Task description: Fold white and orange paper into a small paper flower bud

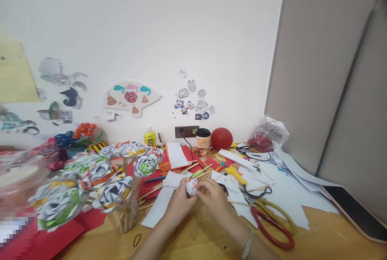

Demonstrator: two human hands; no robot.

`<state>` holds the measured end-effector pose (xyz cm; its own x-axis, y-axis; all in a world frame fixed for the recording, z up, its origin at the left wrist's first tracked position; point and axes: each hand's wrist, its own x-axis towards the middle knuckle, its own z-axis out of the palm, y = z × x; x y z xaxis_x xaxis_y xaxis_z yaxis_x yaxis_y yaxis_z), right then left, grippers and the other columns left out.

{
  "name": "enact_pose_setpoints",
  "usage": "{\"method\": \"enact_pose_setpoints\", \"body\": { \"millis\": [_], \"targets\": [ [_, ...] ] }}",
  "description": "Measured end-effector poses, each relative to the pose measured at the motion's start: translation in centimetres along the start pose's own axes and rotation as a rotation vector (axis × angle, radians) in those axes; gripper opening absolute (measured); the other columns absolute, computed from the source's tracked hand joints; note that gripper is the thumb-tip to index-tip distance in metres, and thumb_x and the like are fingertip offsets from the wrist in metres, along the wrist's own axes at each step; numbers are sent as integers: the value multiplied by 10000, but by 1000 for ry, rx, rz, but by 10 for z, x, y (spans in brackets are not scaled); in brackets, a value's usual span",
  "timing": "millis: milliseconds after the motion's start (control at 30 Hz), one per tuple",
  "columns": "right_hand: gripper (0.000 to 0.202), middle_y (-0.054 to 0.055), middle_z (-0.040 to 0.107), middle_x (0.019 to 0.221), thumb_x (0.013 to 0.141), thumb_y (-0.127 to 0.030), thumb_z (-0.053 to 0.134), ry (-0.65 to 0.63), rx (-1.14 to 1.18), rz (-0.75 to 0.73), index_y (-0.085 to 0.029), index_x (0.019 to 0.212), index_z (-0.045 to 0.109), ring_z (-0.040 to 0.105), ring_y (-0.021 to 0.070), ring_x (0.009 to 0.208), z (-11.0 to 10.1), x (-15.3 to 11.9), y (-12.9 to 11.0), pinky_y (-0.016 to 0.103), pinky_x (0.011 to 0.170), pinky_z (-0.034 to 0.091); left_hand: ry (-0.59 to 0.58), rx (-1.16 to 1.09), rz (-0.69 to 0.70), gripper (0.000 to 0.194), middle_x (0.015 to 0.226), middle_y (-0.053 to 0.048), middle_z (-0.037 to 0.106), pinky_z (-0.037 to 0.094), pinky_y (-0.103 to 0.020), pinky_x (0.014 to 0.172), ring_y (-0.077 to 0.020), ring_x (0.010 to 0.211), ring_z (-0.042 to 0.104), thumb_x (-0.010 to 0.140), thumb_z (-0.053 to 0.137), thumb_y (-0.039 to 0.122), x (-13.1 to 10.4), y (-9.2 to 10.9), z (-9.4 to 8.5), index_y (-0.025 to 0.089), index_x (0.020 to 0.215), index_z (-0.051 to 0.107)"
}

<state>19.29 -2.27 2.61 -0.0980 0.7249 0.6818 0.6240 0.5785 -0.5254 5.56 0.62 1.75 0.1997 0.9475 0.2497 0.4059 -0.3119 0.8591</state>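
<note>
Between my two hands, above the middle of the table, is a small white paper flower with orange at its top edge. My left hand wraps round its left side. From the right, the bent fingers of my right hand pinch its edge. Behind the hands lie several thin wooden sticks and white paper strips. To the left, a clear container holds finished-looking paper flowers in white with orange, green and yellow. Part of the held flower is hidden by my fingers.
Red-handled scissors lie at right, near a yellow glue gun with a black cord. At the back stand a lidded paper cup, a red balloon and a yellow glue bottle. White paper sheets spread rightward.
</note>
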Motion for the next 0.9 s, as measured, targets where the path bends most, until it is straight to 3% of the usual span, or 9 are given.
{"method": "enact_pose_setpoints", "body": {
  "millis": [67,233,300,500,900],
  "targets": [
    [117,23,606,737,757,-75,545,-20,-18,-4,-179,706,564,554,170,714,-1,0,-2,273,642,441,4,39,24,273,841,-31,623,424,-272,685,-197,774,567,652,556,217,0,-2,1,189,907,463],
    [150,43,598,727,770,-70,492,-27,-100,-195,-178,686,551,523,191,727,-3,-1,-4,302,647,423,0,68,15,269,834,-38,634,423,-275,673,-205,774,573,660,546,231,1,-5,1,188,911,460],
    [135,37,600,740,765,-87,511,-27,1,-128,-181,685,565,530,181,737,-1,-1,-1,295,669,428,2,80,11,251,814,-38,633,421,-276,662,-206,758,573,667,544,248,1,-6,0,187,894,457],
    [72,14,630,698,735,-218,597,-168,393,289,-169,706,640,575,157,656,9,2,24,261,631,459,-23,170,22,236,801,-34,625,404,-254,618,-195,721,570,681,555,327,0,-11,2,194,843,448],
    [50,30,641,782,719,-191,623,-204,363,182,-186,695,667,589,179,759,1,5,22,288,716,455,-20,186,81,208,755,-12,591,359,-217,564,-165,671,538,668,564,258,-1,-3,-2,194,808,425]
  ]
}}
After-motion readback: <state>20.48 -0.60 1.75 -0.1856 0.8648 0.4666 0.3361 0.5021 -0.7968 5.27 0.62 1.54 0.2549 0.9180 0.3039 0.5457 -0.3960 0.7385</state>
